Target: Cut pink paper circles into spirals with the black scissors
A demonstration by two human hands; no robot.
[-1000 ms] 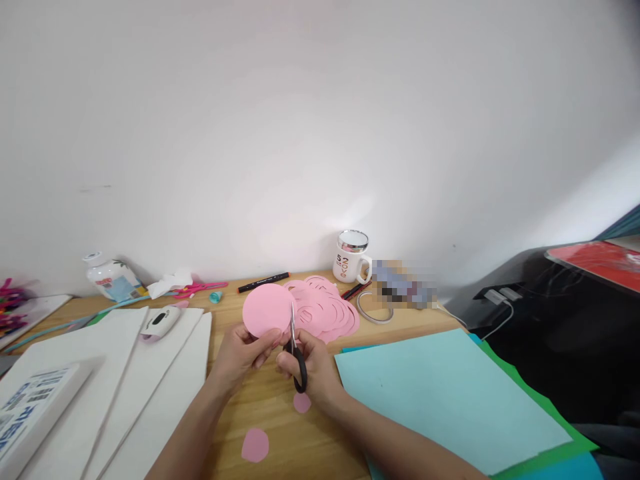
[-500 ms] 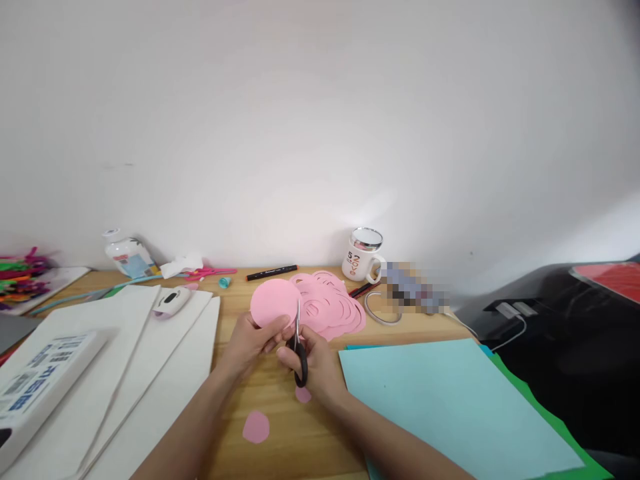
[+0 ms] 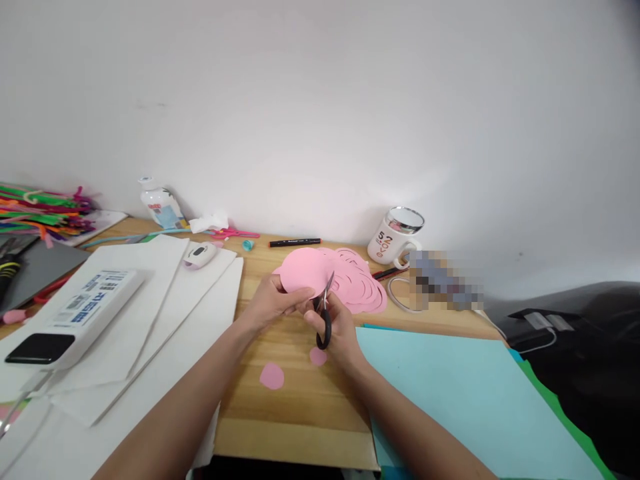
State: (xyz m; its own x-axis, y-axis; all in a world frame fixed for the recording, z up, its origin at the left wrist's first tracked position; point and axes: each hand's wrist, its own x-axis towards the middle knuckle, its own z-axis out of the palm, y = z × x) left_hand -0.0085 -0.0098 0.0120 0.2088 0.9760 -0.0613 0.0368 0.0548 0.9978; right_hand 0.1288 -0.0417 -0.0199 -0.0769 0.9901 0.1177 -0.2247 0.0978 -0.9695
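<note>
A round pink paper disc (image 3: 304, 272) is pinched between the thumb and fingers of my left hand (image 3: 277, 300). My right hand (image 3: 341, 331) is closed on black-handled scissors (image 3: 326, 321), whose blades point up at the disc's right edge and stand slightly apart. Behind the disc lies a pile of pink paper with curved cuts (image 3: 363, 287). Two small pink scraps rest on the wooden table nearer to me, one (image 3: 272, 376) below my left hand and the other (image 3: 318, 357) beside the scissors' handle.
White sheets (image 3: 200, 333) carry a white device (image 3: 95, 313) at left. Light blue paper (image 3: 450, 387) lies at right. Along the wall stand a bottle (image 3: 163, 205) and a mug (image 3: 394, 237), with a black marker (image 3: 295, 243) between them. Colourful pipe cleaners (image 3: 45, 210) lie far left.
The view has tilted down and turned left, so the table's near edge now shows. The scissors' blades have turned to lean right and stand a little apart. Both hands keep their hold.
</note>
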